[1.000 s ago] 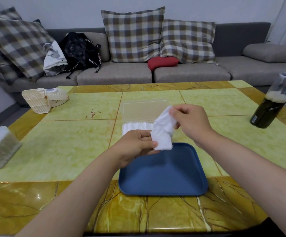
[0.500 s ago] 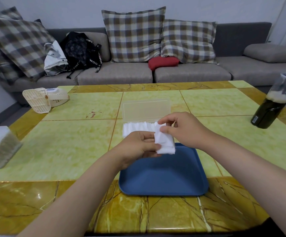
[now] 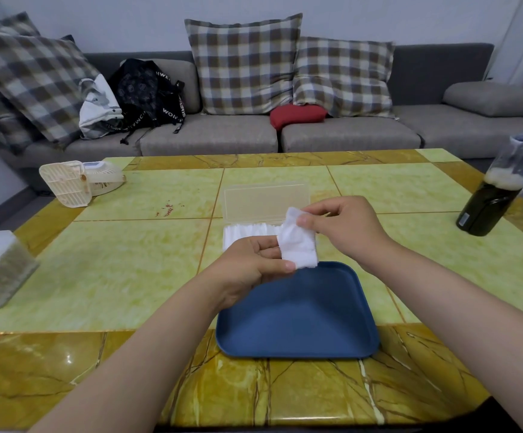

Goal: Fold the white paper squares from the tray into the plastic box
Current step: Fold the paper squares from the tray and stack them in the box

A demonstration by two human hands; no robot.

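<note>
This is a home living room. A long grey sofa runs along the wall, piled with plaid cushions and a small red cushion, with a black backpack dumped on its seat. In front stands a low marble-patterned table carrying a small cream fan and a drink bottle.

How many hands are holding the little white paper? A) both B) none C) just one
A: the left hand pinches the paper at its lower edge, and the right hand pinches its top corner.
</note>
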